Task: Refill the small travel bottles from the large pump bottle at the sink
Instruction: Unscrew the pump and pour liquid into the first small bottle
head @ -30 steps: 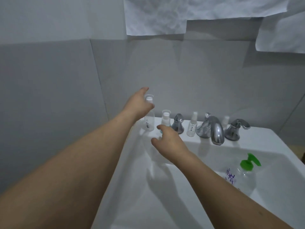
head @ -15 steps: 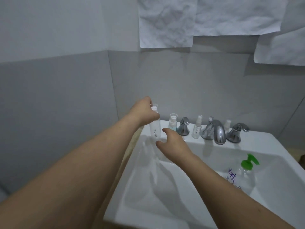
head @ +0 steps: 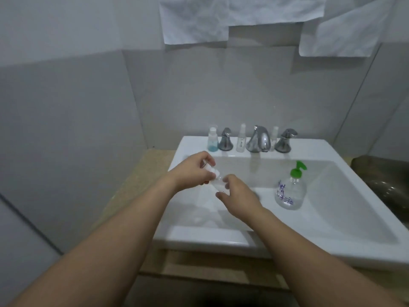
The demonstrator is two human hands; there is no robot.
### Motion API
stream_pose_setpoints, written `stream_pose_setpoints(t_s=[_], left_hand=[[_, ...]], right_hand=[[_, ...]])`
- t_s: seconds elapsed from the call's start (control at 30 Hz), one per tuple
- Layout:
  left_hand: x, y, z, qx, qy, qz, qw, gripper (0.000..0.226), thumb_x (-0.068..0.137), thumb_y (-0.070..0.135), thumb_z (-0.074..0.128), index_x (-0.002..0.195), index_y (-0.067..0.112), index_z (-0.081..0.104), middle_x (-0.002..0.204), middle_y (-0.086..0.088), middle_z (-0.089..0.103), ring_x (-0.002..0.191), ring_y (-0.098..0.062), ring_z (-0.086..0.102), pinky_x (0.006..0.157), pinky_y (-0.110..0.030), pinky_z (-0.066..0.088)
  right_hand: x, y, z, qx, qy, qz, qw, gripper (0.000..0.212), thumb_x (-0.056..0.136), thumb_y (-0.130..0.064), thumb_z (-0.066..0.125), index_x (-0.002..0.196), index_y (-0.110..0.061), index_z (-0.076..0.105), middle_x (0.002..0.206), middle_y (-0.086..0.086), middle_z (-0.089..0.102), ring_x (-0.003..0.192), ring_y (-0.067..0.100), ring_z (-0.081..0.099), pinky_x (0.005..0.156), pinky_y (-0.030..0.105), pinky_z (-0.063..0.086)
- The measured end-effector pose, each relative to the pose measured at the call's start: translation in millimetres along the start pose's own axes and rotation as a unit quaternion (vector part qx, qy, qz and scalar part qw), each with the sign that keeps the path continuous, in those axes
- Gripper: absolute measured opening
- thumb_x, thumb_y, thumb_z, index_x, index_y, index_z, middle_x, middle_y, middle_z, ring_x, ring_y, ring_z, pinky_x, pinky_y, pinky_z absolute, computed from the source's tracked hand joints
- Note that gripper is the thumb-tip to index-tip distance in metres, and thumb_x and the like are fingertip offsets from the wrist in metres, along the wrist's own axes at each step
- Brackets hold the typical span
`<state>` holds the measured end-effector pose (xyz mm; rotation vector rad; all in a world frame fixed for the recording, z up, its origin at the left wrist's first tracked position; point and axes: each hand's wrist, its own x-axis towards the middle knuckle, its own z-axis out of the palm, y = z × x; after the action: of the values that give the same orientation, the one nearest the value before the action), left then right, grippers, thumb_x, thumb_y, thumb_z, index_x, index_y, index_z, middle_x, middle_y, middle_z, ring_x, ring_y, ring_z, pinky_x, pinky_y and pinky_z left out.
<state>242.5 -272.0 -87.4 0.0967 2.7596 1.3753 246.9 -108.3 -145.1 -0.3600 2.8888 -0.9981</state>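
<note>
Over the left part of the white sink [head: 332, 247], both hands hold one small clear travel bottle [head: 217, 185], tilted. My left hand [head: 191, 171] grips its white cap end. My right hand [head: 238, 194] grips its body. The large clear pump bottle [head: 290, 191] with a green pump and blue writing stands in the basin to the right, untouched. Three small bottles stand on the back ledge: one with blue liquid [head: 212, 140], a clear spray bottle [head: 241, 141], and another [head: 274, 136] partly hidden behind the faucet.
A chrome faucet [head: 259, 140] with a handle on the left [head: 225, 140] and one on the right [head: 285, 141] sits on the back ledge. A beige counter [head: 137, 185] flanks the sink on the left; a dark object [head: 385, 180] lies at the right. Paper sheets [head: 199, 21] hang on the wall.
My left hand lifted the small bottle off the back ledge and brought it down over the basin. My right hand closed on its body. The camera tilted down and back.
</note>
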Motion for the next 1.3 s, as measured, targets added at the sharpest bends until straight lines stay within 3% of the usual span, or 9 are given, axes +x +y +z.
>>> stream_pose_setpoints(t_s=[0.23, 0.47, 0.63, 0.73, 0.83, 0.9, 1.03, 1.13, 1.3], left_hand=[[-2, -41, 59, -0.076, 0.048, 0.000, 0.996, 0.017, 0.084, 0.015, 0.069, 0.097, 0.020, 0.059, 0.090, -0.004, 0.061, 0.069, -0.015, 0.064, 0.079, -0.044, 0.056], [7, -57, 59, -0.103, 0.071, -0.011, 0.992, 0.015, 0.085, 0.015, 0.069, 0.097, 0.014, 0.060, 0.094, -0.009, 0.065, 0.065, -0.018, 0.066, 0.074, -0.039, 0.058], [9, -51, 60, -0.036, 0.103, -0.071, 0.991, 0.043, 0.086, 0.048, 0.064, 0.085, 0.006, 0.059, 0.073, -0.006, 0.065, 0.051, -0.017, 0.061, 0.051, -0.029, 0.051], [9, -58, 62, -0.004, 0.109, -0.079, 0.991, 0.049, 0.084, 0.060, 0.057, 0.082, 0.011, 0.056, 0.076, -0.003, 0.063, 0.057, -0.017, 0.060, 0.056, -0.032, 0.052], [5, -62, 65, -0.056, 0.055, -0.016, 0.997, 0.043, 0.082, 0.041, 0.071, 0.116, 0.027, 0.049, 0.107, 0.005, 0.053, 0.083, -0.015, 0.061, 0.071, -0.027, 0.052], [3, -63, 65, -0.058, 0.033, 0.039, 0.997, 0.052, 0.083, 0.018, 0.072, 0.125, 0.032, 0.044, 0.110, 0.005, 0.051, 0.087, -0.015, 0.060, 0.074, -0.020, 0.048], [0, -59, 64, -0.088, 0.042, 0.010, 0.995, 0.038, 0.088, 0.028, 0.066, 0.118, 0.036, 0.044, 0.091, 0.000, 0.055, 0.077, -0.017, 0.060, 0.074, -0.028, 0.049], [-3, -56, 64, -0.080, 0.019, -0.032, 0.996, 0.026, 0.095, 0.041, 0.054, 0.117, 0.032, 0.043, 0.075, 0.002, 0.055, 0.067, -0.013, 0.056, 0.064, -0.022, 0.045], [-2, -55, 64, -0.074, -0.028, 0.015, 0.997, 0.027, 0.084, 0.026, 0.071, 0.101, 0.030, 0.051, 0.069, 0.005, 0.052, 0.053, -0.007, 0.045, 0.054, -0.022, 0.043]], right_hand=[[9, 46, 9, 0.016, -0.058, 0.035, 0.998, 0.040, 0.088, -0.028, 0.067, 0.124, -0.020, 0.049, 0.118, -0.002, 0.054, 0.105, 0.019, 0.053, 0.091, 0.033, 0.045], [23, 55, 23, 0.020, -0.060, 0.002, 0.998, 0.039, 0.087, -0.026, 0.068, 0.123, -0.020, 0.052, 0.113, -0.004, 0.054, 0.096, 0.013, 0.050, 0.082, 0.027, 0.039], [23, 56, 22, -0.003, -0.016, -0.005, 1.000, 0.040, 0.085, -0.026, 0.070, 0.120, -0.022, 0.051, 0.116, -0.002, 0.054, 0.106, 0.017, 0.050, 0.087, 0.034, 0.044], [24, 55, 21, -0.021, 0.009, -0.009, 1.000, 0.041, 0.084, -0.023, 0.071, 0.119, -0.022, 0.050, 0.117, 0.001, 0.052, 0.113, 0.021, 0.046, 0.091, 0.039, 0.044], [25, 58, 20, -0.024, 0.015, 0.013, 1.000, 0.042, 0.084, -0.020, 0.070, 0.120, -0.020, 0.049, 0.119, 0.004, 0.051, 0.116, 0.025, 0.045, 0.092, 0.039, 0.043], [25, 58, 20, -0.028, 0.011, 0.021, 0.999, 0.042, 0.084, -0.018, 0.069, 0.120, -0.018, 0.049, 0.119, 0.005, 0.050, 0.115, 0.027, 0.044, 0.092, 0.039, 0.043], [25, 58, 22, -0.032, -0.002, 0.017, 0.999, 0.040, 0.083, -0.015, 0.068, 0.117, -0.019, 0.049, 0.117, 0.004, 0.052, 0.113, 0.024, 0.046, 0.089, 0.038, 0.045], [25, 59, 23, -0.037, -0.010, 0.012, 0.999, 0.039, 0.082, -0.012, 0.066, 0.116, -0.019, 0.048, 0.115, 0.003, 0.052, 0.111, 0.023, 0.047, 0.088, 0.038, 0.045], [26, 60, 23, -0.030, -0.009, 0.024, 0.999, 0.039, 0.080, -0.004, 0.060, 0.113, -0.018, 0.046, 0.114, 0.002, 0.052, 0.110, 0.023, 0.046, 0.089, 0.040, 0.046]])
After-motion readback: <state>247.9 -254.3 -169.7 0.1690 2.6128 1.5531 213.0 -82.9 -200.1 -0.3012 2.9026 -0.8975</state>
